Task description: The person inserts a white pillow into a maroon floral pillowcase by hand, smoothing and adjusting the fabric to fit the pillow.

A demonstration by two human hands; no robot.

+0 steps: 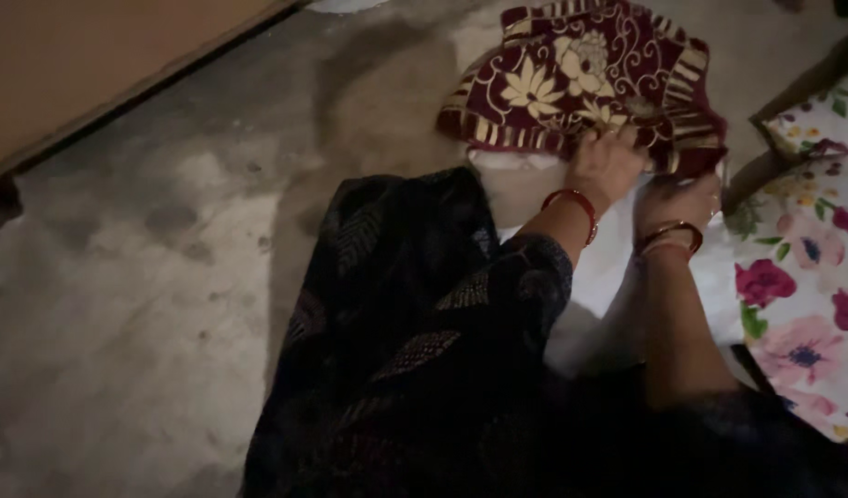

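Note:
A folded maroon cloth [585, 78] with cream flower and scroll patterns lies on the floor at the upper middle. My left hand [606, 161] grips its near edge, with a red bangle on the wrist. My right hand [679, 201], also bangled, holds the same edge at the cloth's right corner. Under both hands lies a white cloth [618, 267]. My dark patterned sleeve and garment [415, 341] fill the lower middle.
A white sheet with pink and red flowers [806, 277] lies at the right edge. The grey concrete floor [138, 277] spreads to the left. A tan wooden panel [83, 65] runs along the upper left.

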